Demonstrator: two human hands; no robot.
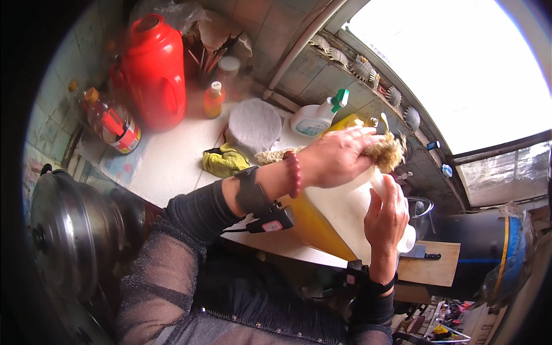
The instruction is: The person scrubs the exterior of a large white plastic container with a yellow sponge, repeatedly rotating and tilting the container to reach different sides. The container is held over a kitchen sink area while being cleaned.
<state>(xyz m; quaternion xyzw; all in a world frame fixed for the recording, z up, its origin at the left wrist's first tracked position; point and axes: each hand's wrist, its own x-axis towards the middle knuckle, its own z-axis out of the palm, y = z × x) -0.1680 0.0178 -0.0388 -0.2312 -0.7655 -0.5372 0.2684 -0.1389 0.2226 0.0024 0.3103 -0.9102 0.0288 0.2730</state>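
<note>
A large translucent plastic jug (340,215) with yellow liquid showing in it lies tilted at the edge of the white counter. Its white screw cap (406,238) points to the right. My right hand (388,211) is closed around the jug's moulded handle (377,183). My left hand (338,157), with a red bead bracelet (293,174) at the wrist, reaches across the jug. It presses a tan fibrous scrubber (388,152), perhaps loofah, against the far end of that handle. My left fingertips are partly hidden by the scrubber.
Behind the jug are a white spray bottle (312,118), a cloth-covered round container (254,123) and a yellow-green cloth (225,160). A red thermos flask (155,77) stands at the back left. A steel pot (64,233) is at left; a knife (431,256) lies on a cutting board (431,274) at right.
</note>
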